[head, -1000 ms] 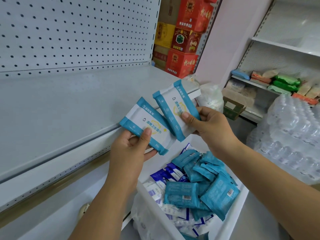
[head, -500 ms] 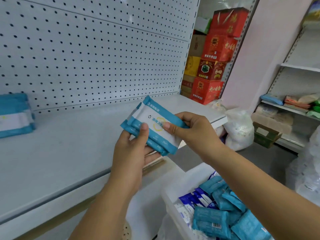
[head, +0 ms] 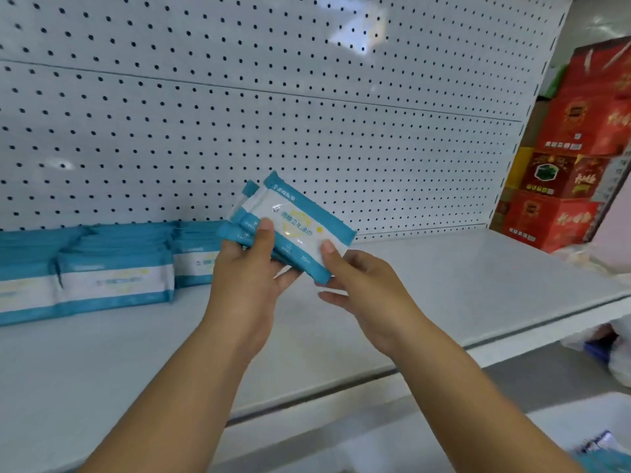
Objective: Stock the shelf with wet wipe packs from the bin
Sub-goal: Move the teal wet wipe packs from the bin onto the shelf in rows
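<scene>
**tomk:** Wet wipe packs (head: 300, 227), where are they sitting right now?

**shelfie22:** Middle of the frame, a small fanned stack tilting in the air above the shelf (head: 444, 285). The left hand (head: 246, 281) is cupping it from below with the thumb pressing on top. The right hand (head: 365, 295) is pinching the lower right corner, thumb on top, and its lower fingers are spreading loosely.

**tomk:** Anything lying on the shelf?

**shelfie22:** Yep, a row of stocked packs (head: 112, 278) is lying at the left, near the pegboard (head: 307, 114). Red boxes (head: 560, 220) are piling up at the right edge.
</scene>
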`<action>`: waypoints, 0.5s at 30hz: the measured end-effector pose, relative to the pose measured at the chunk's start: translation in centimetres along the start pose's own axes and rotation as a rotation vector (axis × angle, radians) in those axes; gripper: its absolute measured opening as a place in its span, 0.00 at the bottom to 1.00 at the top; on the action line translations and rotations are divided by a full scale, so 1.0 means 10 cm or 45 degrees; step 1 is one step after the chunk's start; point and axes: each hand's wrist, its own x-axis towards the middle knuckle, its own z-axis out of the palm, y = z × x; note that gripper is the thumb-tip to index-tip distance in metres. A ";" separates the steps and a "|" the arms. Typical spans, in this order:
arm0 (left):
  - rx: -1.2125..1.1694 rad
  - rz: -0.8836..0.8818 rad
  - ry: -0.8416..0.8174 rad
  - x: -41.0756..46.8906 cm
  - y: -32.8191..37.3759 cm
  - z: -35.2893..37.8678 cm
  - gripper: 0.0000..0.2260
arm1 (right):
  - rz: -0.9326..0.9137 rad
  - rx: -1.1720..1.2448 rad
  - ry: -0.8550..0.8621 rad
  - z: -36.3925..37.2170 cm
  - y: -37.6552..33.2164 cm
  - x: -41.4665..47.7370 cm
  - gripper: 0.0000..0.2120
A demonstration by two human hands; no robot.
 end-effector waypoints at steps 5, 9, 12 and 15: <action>0.225 0.045 0.132 0.11 0.11 -0.48 0.13 | -0.101 0.094 -0.048 0.47 0.12 0.16 0.15; 0.285 -0.010 0.210 0.20 0.28 -0.75 0.13 | -0.168 -0.018 -0.122 0.62 0.19 0.30 0.24; 0.490 0.027 0.259 0.25 0.34 -0.91 0.15 | -0.199 -0.157 -0.118 0.66 0.23 0.39 0.23; 0.762 -0.006 0.212 0.27 0.37 -1.05 0.10 | -0.209 -0.359 -0.127 0.71 0.30 0.47 0.17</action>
